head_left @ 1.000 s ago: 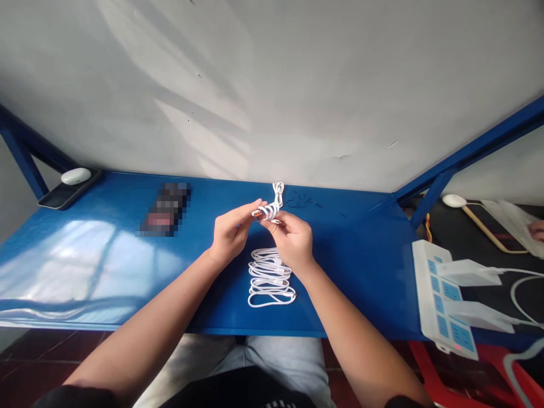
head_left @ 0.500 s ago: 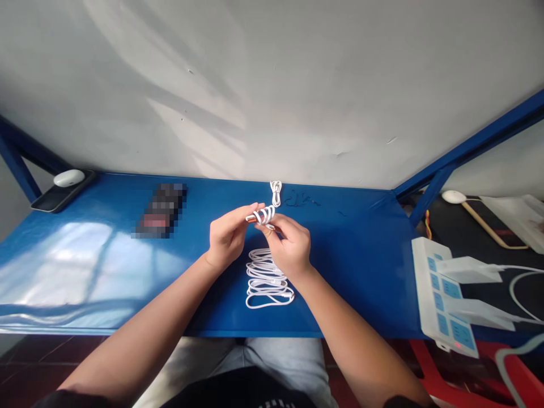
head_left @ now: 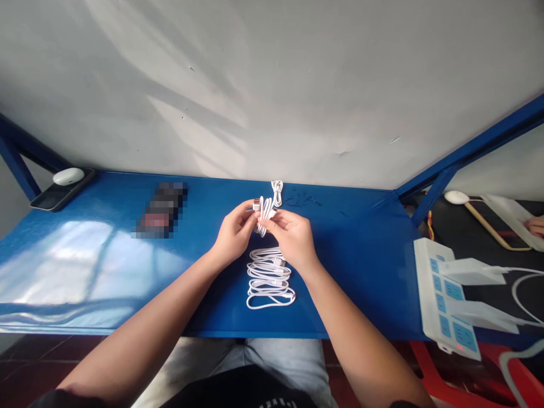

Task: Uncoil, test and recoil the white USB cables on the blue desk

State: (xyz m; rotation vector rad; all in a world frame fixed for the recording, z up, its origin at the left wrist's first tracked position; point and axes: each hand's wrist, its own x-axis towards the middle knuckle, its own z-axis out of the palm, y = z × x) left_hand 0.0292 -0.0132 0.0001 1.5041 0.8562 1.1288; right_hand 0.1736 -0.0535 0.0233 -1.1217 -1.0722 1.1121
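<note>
Between my two hands is a coiled white charging cable (head_left: 266, 213), held above the blue table. My left hand (head_left: 236, 229) is closed on its left side, by a metal-looking plug end at the fingertips. My right hand (head_left: 294, 233) pinches the coil from the right, thumb in front. Below them on the table lie several looped white cables (head_left: 267, 283) in an overlapping row, with plug ends toward the right. Behind the hands rests another bundled white cable (head_left: 277, 193). Small dark ties (head_left: 302, 198) are scattered beside it.
The blue table (head_left: 352, 272) meets a grey wall. At the left are a blurred dark object (head_left: 161, 209) and a black tray (head_left: 63, 192) with a white rounded item. A power strip (head_left: 446, 297) with chargers stands right. Another person's hand (head_left: 535, 225) shows at the far right edge.
The coil in my hands has turned from lying sideways to more upright, and my fingers have shifted around it. Another person's hand has appeared at the right edge.
</note>
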